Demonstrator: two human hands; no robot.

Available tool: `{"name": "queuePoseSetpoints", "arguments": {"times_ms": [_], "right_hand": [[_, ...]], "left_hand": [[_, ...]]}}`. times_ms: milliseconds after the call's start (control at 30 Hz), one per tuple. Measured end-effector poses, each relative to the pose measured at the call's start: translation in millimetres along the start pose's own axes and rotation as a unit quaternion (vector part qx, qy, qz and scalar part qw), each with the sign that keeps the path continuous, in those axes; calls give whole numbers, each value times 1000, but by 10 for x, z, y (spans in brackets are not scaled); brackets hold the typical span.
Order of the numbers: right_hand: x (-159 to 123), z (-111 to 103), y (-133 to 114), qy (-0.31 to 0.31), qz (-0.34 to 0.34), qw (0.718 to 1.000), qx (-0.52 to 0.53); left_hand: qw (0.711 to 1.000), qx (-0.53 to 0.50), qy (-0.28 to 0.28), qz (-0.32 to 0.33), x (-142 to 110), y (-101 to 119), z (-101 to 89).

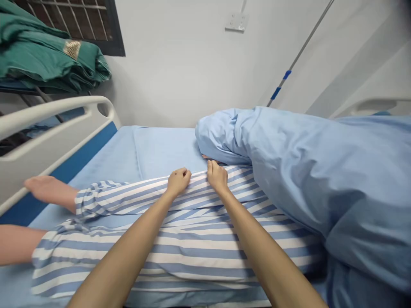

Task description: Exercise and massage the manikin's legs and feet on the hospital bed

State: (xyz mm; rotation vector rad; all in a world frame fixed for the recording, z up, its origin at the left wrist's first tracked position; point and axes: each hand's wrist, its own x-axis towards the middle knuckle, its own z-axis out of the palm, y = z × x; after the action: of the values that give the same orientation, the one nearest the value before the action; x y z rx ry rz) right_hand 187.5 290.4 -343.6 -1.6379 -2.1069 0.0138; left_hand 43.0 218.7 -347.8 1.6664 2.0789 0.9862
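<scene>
A figure in blue-and-white striped trousers [205, 248] lies on the bed, bare feet [51, 192] towards the left. My left hand [179, 180] is curled into a loose fist over the far leg, around knee height. To its right, my right hand [217, 174] is also a closed fist, over the thigh of the same leg. Neither fist shows anything in it, and the cloth around them is not bunched up. Just beyond my right hand, part of what looks like the lying figure's hand [208, 157] shows under the edge of a light blue quilt [308, 171].
A blue sheet [160, 149] covers the mattress. The bed's pale end board [58, 128] stands at the left, with folded green cloth [48, 60] on a rack behind it. A metal pole [300, 51] and a wall socket [236, 22] are at the back.
</scene>
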Motion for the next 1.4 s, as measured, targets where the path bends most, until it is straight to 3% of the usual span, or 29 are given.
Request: {"name": "queuePoseSetpoints", "arguments": {"times_ms": [133, 233, 333, 467, 667, 767, 933, 1067, 1233, 1400], "right_hand": [[-85, -33, -128, -17, 4, 998, -61], [-133, -62, -195, -31, -8, 997, -76], [-175, -138, -240, -43, -8, 996, -77], [-357, -287, -309, -82, -23, 995, -47], [-1058, -344, -678, -115, -101, 987, 56], [-1426, -360, -1142, -104, -124, 972, 173], [-1817, -482, -2234, -92, -190, 937, 279], [-1980, -286, -2856, -102, -206, 926, 300], [-2144, 201, -3025, -119, -109, 945, 286], [-2194, 264, -2999, -110, -102, 942, 299]], "left_hand": [[999, 23, -30, 0, -516, -481, -783], [999, 19, -10, -42, -1025, -875, -1346], [994, -13, 43, -104, -1478, -1223, -1640], [984, 82, 82, -136, -1823, -1461, -1659], [968, 208, 59, -128, -1911, -1458, -1694], [968, 223, 52, -104, -1928, -1514, -1776], [968, 245, 24, -55, -1959, -1738, -1814], [967, 253, 18, -19, -1974, -1940, -1803], [973, 219, 46, -48, -1978, -2017, -1782], [983, 124, 102, -87, -1933, -1859, -1805]]}}
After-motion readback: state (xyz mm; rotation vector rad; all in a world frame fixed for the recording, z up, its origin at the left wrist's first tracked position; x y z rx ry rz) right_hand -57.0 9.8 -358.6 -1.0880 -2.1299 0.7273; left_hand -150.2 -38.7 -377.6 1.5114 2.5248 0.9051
